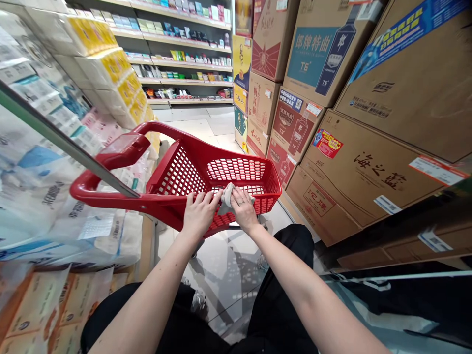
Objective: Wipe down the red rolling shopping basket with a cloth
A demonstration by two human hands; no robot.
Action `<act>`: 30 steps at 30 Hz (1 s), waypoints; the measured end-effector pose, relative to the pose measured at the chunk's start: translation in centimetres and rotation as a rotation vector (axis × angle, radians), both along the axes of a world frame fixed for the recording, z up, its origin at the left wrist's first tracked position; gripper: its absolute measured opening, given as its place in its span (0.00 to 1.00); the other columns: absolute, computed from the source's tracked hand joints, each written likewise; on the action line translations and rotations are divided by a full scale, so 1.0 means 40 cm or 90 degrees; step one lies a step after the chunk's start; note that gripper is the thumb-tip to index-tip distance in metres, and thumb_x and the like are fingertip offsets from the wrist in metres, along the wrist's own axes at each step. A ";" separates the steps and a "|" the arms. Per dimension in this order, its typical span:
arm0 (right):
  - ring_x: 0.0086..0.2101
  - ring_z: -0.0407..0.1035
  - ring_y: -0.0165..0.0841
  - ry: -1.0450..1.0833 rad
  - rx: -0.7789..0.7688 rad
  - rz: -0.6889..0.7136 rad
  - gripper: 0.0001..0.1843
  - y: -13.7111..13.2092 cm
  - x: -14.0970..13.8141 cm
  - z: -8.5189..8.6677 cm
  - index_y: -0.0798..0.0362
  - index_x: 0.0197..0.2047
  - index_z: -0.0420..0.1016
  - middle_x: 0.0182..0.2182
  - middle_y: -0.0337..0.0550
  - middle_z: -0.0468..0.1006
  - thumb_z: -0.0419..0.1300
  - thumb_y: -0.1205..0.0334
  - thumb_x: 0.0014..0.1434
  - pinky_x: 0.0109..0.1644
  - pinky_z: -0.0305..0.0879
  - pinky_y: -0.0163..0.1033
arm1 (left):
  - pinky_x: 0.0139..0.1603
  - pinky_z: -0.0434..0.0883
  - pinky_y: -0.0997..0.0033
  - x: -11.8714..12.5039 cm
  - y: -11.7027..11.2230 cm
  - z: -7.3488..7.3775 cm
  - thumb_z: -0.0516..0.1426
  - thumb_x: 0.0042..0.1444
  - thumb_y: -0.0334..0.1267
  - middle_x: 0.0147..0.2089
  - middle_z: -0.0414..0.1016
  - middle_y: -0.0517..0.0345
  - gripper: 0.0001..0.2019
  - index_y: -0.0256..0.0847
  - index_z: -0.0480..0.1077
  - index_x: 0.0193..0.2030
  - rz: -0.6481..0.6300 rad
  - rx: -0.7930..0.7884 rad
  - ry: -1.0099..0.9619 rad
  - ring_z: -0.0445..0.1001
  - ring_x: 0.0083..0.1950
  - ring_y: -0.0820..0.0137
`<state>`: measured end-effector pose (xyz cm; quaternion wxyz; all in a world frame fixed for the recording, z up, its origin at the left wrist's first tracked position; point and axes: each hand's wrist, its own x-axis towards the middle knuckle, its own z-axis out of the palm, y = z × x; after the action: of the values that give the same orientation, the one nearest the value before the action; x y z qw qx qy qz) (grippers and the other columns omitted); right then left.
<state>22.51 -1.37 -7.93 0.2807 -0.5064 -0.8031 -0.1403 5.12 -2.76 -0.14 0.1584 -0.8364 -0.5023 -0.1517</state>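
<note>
A red plastic shopping basket (236,172) with perforated walls and a red handle stands tilted in the aisle in front of me. My left hand (199,212) grips its near rim, fingers curled over the edge. My right hand (242,206) presses a small whitish cloth (227,195) against the same rim, fingers closed on the cloth. Both hands are side by side and almost touch. The basket holds nothing that I can see.
Stacked brown cartons (368,172) wall the right side. Packs of tissue paper (44,187) pile up on the left behind a metal bar (66,142). Stocked shelves (184,64) stand at the aisle's far end. Pale floor tiles (206,125) run between.
</note>
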 end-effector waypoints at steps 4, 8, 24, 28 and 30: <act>0.65 0.44 0.39 0.042 -0.001 -0.078 0.23 -0.013 0.151 -0.030 0.59 0.62 0.61 0.63 0.53 0.59 0.46 0.70 0.64 0.68 0.42 0.55 | 0.60 0.51 0.43 -0.003 -0.002 0.000 0.45 0.61 0.36 0.56 0.68 0.41 0.26 0.46 0.52 0.67 -0.006 -0.012 -0.004 0.64 0.56 0.53; 0.63 0.49 0.38 0.104 -0.034 -0.184 0.25 -0.014 0.222 -0.037 0.59 0.62 0.61 0.59 0.55 0.64 0.44 0.74 0.62 0.67 0.43 0.56 | 0.63 0.43 0.38 0.027 0.000 -0.020 0.47 0.60 0.34 0.60 0.65 0.44 0.28 0.50 0.50 0.68 -0.016 -0.003 -0.011 0.59 0.63 0.51; 0.55 0.63 0.35 0.254 -0.076 -0.185 0.21 -0.088 0.155 -0.131 0.56 0.55 0.68 0.54 0.53 0.68 0.44 0.70 0.63 0.56 0.61 0.39 | 0.64 0.34 0.32 0.088 0.015 -0.055 0.47 0.58 0.30 0.69 0.52 0.48 0.33 0.51 0.44 0.69 -0.081 -0.009 0.025 0.47 0.70 0.52; 0.35 0.72 0.33 0.404 -0.194 -0.318 0.20 -0.098 0.162 -0.180 0.59 0.44 0.73 0.34 0.49 0.75 0.41 0.68 0.63 0.39 0.67 0.34 | 0.66 0.31 0.35 0.096 0.013 -0.066 0.45 0.58 0.29 0.70 0.50 0.49 0.33 0.47 0.40 0.70 -0.103 -0.016 0.004 0.47 0.70 0.55; 0.35 0.71 0.33 0.408 -0.192 -0.333 0.20 -0.102 0.166 -0.175 0.59 0.43 0.73 0.34 0.48 0.75 0.41 0.68 0.63 0.39 0.66 0.34 | 0.66 0.30 0.36 0.097 0.014 -0.072 0.45 0.58 0.30 0.69 0.51 0.48 0.33 0.45 0.41 0.70 -0.106 -0.021 -0.011 0.48 0.70 0.56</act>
<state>29.16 -5.45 -14.93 0.3939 -0.7459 -0.5317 0.0762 9.02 -2.21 -3.01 0.1270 -0.8765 -0.4347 -0.1636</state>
